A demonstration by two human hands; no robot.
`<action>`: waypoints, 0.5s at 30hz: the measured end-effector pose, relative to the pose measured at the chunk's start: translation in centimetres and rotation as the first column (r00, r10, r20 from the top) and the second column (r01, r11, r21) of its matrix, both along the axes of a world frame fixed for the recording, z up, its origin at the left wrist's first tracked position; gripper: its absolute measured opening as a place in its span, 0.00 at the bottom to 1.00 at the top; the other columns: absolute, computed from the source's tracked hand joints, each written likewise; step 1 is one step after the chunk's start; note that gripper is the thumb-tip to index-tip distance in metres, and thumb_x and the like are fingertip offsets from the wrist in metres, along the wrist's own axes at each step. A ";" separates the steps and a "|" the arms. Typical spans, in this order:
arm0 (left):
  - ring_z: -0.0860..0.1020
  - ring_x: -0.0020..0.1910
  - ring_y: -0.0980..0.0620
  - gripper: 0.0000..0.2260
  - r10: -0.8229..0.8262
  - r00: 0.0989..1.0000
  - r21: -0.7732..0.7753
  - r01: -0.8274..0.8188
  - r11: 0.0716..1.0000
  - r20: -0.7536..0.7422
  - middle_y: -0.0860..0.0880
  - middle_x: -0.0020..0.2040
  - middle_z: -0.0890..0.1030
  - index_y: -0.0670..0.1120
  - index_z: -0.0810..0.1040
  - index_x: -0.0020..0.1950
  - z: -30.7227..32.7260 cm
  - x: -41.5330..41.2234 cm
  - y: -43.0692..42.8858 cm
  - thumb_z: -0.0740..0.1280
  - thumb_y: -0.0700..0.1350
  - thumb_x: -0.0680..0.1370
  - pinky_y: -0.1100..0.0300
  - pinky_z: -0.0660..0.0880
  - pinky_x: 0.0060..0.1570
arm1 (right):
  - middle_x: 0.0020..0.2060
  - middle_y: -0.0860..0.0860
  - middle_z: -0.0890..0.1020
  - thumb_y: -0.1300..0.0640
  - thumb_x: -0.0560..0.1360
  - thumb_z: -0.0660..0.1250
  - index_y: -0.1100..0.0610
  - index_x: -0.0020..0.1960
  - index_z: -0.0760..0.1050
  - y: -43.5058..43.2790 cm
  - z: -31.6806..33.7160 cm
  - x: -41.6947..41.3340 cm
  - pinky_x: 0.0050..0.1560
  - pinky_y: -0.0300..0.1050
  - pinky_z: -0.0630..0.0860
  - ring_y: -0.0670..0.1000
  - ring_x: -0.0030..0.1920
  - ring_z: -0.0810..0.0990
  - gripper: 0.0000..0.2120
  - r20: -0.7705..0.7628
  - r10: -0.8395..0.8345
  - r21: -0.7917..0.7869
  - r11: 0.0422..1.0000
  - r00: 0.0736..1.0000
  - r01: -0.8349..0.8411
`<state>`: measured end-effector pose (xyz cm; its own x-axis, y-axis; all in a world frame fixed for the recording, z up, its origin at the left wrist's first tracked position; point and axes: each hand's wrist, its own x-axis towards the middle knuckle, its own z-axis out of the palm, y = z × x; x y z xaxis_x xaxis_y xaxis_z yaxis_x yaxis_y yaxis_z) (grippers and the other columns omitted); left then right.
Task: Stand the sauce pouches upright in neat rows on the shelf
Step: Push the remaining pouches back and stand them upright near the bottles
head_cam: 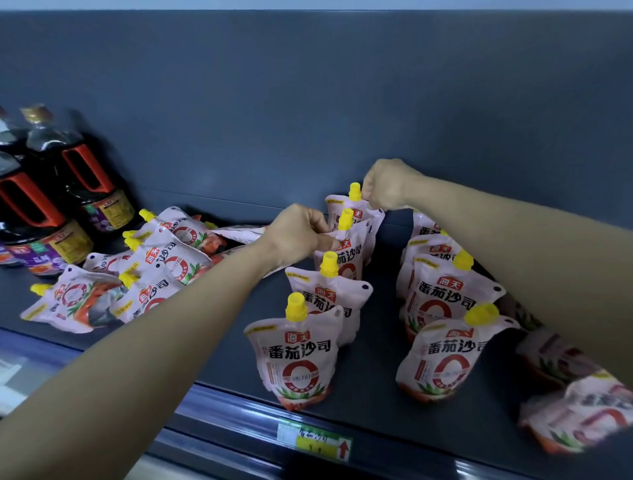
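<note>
Right hand (388,186) pinches top edge of rearmost pouch (356,214), upright at back of shelf (370,394). Left hand (301,236) grips second pouch (349,246) just in front. Two more upright pouches stand nearer; fallen pouches (137,270) piled left of grip.

A dark blue-grey back panel (342,102) fills the view from 9 o'clock round to 3 o'clock, matte and evenly lit, with a paler strip (308,4) along its top edge at 12 o'clock. Below it lies a dark shelf board (373,342), its glossy front rail (219,411) running from 8 o'clock towards 5 o'clock. A yellow and white price label (317,440) with a red arrow sits on that rail at 6 o'clock. At 9 o'clock stand 3 dark bottles (85,178) with orange handles.
</note>
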<state>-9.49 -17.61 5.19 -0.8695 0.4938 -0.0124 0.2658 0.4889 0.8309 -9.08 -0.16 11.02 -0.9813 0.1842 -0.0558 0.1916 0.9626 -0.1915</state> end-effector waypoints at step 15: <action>0.75 0.36 0.52 0.05 0.012 0.996 -0.010 -0.012 1.000 -0.091 0.47 0.39 0.79 0.41 0.79 0.46 2.9 1.6 -2.2 0.71 0.42 0.73 0.60 0.72 0.40 | 0.54 0.60 0.83 0.63 0.74 0.66 0.63 0.51 0.81 -1.8 1.8 2.0 0.57 0.54 0.78 0.60 0.56 0.80 0.09 -0.141 0.109 -0.036 0.993 0.984 -0.115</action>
